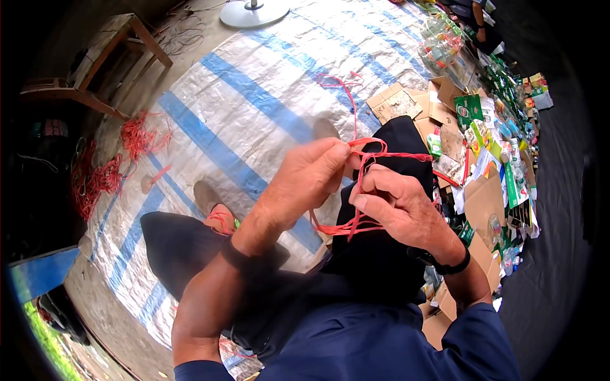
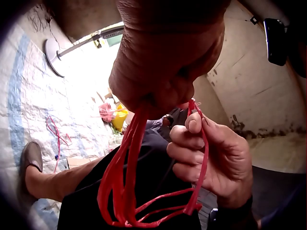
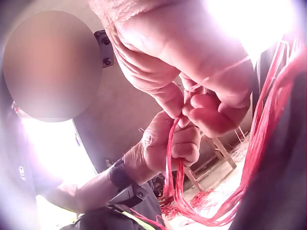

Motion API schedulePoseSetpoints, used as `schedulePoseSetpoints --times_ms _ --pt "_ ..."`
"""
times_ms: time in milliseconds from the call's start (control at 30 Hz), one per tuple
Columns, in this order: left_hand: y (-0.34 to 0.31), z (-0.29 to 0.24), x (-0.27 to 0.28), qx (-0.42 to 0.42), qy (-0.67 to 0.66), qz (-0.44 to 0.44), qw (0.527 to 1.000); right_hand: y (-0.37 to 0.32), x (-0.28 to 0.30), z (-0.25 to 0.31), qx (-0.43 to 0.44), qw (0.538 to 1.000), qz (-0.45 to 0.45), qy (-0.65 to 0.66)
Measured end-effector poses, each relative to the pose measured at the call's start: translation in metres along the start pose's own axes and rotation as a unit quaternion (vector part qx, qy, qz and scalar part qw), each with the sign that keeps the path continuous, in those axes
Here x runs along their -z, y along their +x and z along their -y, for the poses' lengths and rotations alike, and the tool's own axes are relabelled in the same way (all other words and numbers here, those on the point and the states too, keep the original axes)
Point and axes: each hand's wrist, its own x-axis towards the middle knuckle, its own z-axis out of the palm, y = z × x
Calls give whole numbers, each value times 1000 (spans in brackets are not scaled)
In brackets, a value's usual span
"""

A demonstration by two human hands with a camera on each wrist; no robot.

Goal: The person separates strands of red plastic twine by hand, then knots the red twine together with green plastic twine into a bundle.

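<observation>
Both hands work on a loose bundle of red plastic twine held in front of the lap. My left hand grips the bundle with curled fingers, and its strands hang down from the fist in a loop in the left wrist view. Close beside it, my right hand pinches a strand between thumb and fingers. In the right wrist view, the right hand partly covers the left hand behind it. A thin tail of twine runs forward over the ground sheet.
A white and blue striped sheet covers the floor. Tangled red twine lies at the left near a wooden stool. Flattened cardboard, bottles and cartons pile up on the right. A round stand base stands ahead.
</observation>
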Motion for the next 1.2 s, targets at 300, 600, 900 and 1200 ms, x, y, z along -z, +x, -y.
schedulePoseSetpoints --times_ms 300,600,900,1200 --pt "-2 -4 4 10 2 17 1000 6 -4 -5 -100 987 -47 115" --pt "-5 -7 1 41 7 22 999 16 -15 -12 -72 969 -129 198" --pt "-3 -5 0 58 71 -8 996 19 -19 -20 -22 956 -179 231" --pt "3 7 1 -3 96 -59 994 24 -25 -26 27 950 -202 238"
